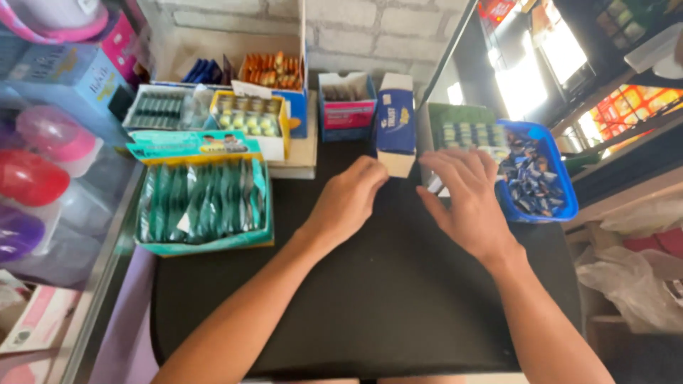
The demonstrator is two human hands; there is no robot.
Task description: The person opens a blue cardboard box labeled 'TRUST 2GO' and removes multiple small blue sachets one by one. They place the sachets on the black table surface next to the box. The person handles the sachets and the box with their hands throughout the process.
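On the black counter [370, 313] the left hand [348, 199] rests with its fingers curled loosely, the fingertips touching the lower edge of an upright blue and white carton [395, 124], which stands near the back middle of the counter with its top flap raised. The hand touches the carton rather than clasping it. The right hand [466, 199] is open, fingers spread and palm down, just right of the carton and apart from it; its fingertips lie over a small white item that is too hidden to make out. Beyond this hand sits a green box [462, 128] of blister strips, and just beside that a blue tray [544, 178] heaped with small dark blue packets. To the left of the hands lies a teal box [203, 203] filled with green sachets, its lid standing up behind. Further back are a yellow box [250, 121] of strips, an open box of orange packets [274, 71], and a pink and blue box [346, 105]. Round pink and red shapes [35, 156] show at the far left edge.
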